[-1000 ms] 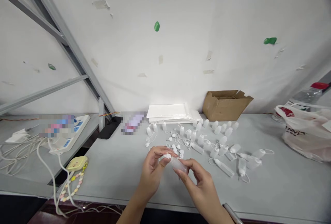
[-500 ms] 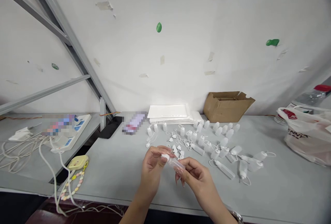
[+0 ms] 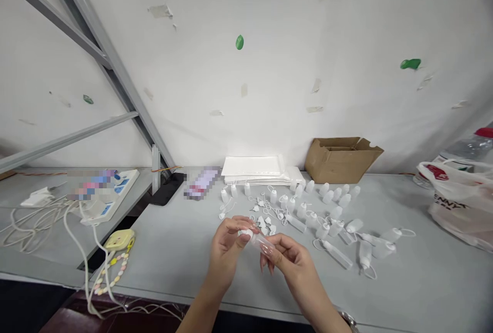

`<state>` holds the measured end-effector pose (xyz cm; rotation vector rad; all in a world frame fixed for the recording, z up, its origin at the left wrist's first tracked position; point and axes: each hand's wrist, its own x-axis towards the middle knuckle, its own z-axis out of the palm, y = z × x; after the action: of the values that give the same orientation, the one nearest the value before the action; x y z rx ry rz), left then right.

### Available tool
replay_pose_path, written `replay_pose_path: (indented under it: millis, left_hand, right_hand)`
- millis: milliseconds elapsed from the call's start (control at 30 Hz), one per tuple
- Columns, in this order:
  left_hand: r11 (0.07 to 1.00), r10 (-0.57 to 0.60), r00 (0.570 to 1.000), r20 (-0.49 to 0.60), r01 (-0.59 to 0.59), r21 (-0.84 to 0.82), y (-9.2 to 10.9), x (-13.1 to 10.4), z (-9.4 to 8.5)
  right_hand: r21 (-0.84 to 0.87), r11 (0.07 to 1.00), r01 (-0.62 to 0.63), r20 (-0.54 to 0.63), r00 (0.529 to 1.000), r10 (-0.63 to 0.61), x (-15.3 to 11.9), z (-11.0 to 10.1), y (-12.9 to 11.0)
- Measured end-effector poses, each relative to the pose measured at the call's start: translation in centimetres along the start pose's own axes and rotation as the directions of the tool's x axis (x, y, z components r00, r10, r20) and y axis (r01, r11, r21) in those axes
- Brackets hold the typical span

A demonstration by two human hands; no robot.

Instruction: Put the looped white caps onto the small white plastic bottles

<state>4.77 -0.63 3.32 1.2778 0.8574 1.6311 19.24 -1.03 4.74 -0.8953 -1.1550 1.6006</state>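
The left hand (image 3: pixel 224 251) pinches the cap (image 3: pixel 245 232) — thumb and fingers close; the right hand (image 3: pixel 291 261), fingers curled, grips the bottle (image 3: pixel 262 243) lower down.

From where I'm standing, the worktop (image 3: pixel 419 284) is plain grey, with a dark gap dividing off its left section. A crowd of small bottles (image 3: pixel 337 255) spreads across the middle and right, some upright, others on their sides, with loose white caps (image 3: pixel 262 221) among them. Behind sit a flat white stack (image 3: pixel 252 167) and an open cardboard box (image 3: pixel 335 167). Over on the right, a plastic bag (image 3: pixel 458 217) slumps. Toward the left I see a black slab (image 3: pixel 167 190), a blurred purplish item (image 3: pixel 204 180) and a yellow case (image 3: pixel 120 239); past the gap, a power strip (image 3: pixel 122 189) and tangled cables (image 3: pixel 29 235).
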Motion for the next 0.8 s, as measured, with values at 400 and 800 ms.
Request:
replay_pose_path:
  millis: [400, 800]
  left_hand:
    - [0.948, -0.314, 0.939, -0.137, 0.303, -0.094, 0.5, 0.3, 0.4]
    - [0.919, -0.391, 0.888, -0.242, 0.362, -0.157, 1.2, 0.0, 0.7]
  right_hand:
    - [-0.345, 0.919, 0.193, -0.129, 0.960, -0.250, -0.5, -0.3, 1.7]
    - [-0.604, 0.506, 0.615, 0.142, 0.708, -0.691, -0.5, -0.3, 2.2]
